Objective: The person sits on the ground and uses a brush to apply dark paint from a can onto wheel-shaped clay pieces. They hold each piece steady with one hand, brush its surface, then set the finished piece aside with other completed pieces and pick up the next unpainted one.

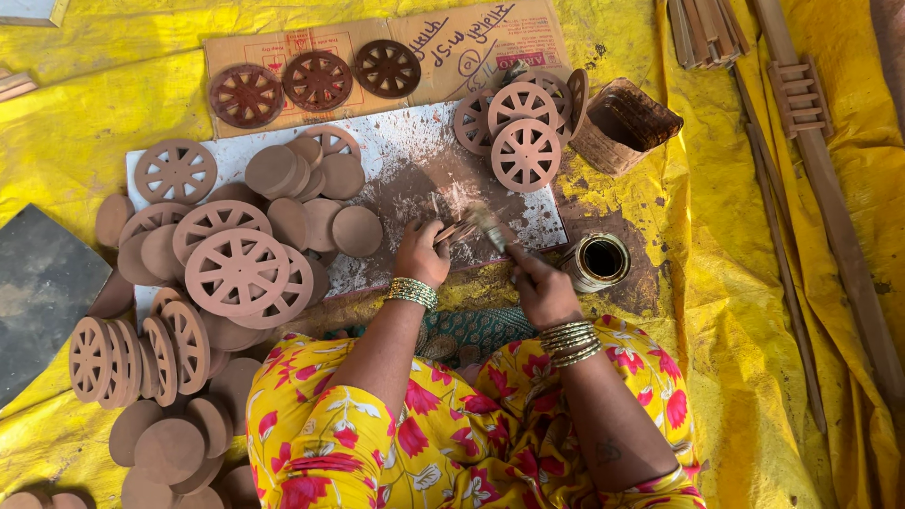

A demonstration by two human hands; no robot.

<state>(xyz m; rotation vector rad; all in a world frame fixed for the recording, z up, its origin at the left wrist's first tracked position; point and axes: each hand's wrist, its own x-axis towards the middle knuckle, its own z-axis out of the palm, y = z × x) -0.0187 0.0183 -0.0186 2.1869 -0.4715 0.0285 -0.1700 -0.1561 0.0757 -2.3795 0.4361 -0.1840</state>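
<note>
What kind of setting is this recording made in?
Probably a floor-level craft workshop: stacks of round spoked wooden wheels on a yellow plastic ground sheet, an open paint tin, and a brush in the right hand.

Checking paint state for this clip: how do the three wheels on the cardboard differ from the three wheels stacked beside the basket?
The wheels on the cardboard are dark brown; the wheels beside the basket are pale pinkish tan. The dark wheels lie flat in a row, apart; the pale wheels overlap in a pile. Both sets are round, spoked discs of similar size.
</note>
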